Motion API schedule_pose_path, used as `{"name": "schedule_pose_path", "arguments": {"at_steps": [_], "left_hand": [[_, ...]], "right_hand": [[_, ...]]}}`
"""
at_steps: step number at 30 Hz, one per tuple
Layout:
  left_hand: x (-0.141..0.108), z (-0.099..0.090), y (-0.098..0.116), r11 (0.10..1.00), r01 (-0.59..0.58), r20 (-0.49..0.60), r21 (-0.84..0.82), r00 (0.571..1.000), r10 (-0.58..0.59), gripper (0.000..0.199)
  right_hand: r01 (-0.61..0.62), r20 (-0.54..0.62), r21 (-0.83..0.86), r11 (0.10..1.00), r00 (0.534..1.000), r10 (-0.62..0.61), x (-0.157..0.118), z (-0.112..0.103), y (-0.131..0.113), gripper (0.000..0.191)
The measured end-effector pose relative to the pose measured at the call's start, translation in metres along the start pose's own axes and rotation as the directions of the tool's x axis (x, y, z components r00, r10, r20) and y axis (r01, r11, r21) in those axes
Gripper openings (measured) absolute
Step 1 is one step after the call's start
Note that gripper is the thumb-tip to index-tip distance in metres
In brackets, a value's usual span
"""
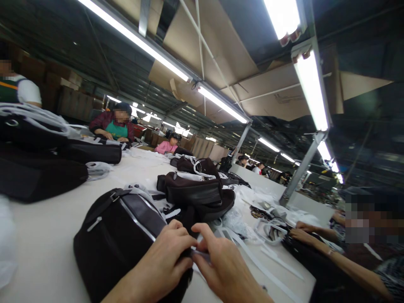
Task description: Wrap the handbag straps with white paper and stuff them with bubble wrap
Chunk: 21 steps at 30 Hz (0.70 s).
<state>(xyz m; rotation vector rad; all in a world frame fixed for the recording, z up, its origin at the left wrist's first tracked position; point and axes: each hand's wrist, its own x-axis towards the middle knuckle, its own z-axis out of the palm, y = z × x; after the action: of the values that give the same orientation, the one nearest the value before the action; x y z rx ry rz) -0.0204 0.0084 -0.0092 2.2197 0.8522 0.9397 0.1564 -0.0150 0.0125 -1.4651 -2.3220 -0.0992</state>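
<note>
Both hands are above the near part of the white table (41, 252). The left hand (167, 252) and right hand (224, 263) meet fingertip to fingertip, each pinching a small pale strip (200, 254); its ends are hidden by the fingers. The dark bag (110, 248), with silver piping and a zip pull, lies at the near edge, partly behind the left hand and forearm. Whether the strip joins the bag cannot be determined.

Obstructions noted: a pile of dark bags (195, 189) stands just beyond the hands, toward the table's middle, with white straps on top. Crumpled clear plastic (238, 225) lies beside it. A long white band (265, 267) runs from beyond the right hand toward the near right corner. Along the left edge, a stack of dark goods (38, 168) carries looped white cords (34, 118); a coil of pale strap (97, 170) lies beside the stack. White sheeting (6, 240) occupies the near left corner.

At the right edge, a co-worker's hands (303, 235) are on dark material (328, 265), near a white frame-like loop (271, 231). A person in a green apron (116, 128) and a person in pink (167, 146) sit along the far side. A metal post (298, 172) rises beyond the right side.
</note>
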Motion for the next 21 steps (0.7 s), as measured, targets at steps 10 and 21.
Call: {"name": "schedule_pose_path", "arguments": {"at_steps": [10, 21], "left_hand": [[0.009, 0.013, -0.009, 0.992, -0.058, -0.104, 0.108, 0.992, 0.069, 0.017], [0.015, 0.027, -0.013, 0.99, 0.002, -0.115, 0.138, 0.993, 0.014, 0.021]], "right_hand": [[-0.17, -0.137, 0.337, 0.926, 0.964, 0.227, -0.004, -0.064, 0.021, 0.032], [-0.053, -0.056, 0.984, 0.168, 0.811, 0.583, -0.043, 0.089, 0.019, 0.055]]}}
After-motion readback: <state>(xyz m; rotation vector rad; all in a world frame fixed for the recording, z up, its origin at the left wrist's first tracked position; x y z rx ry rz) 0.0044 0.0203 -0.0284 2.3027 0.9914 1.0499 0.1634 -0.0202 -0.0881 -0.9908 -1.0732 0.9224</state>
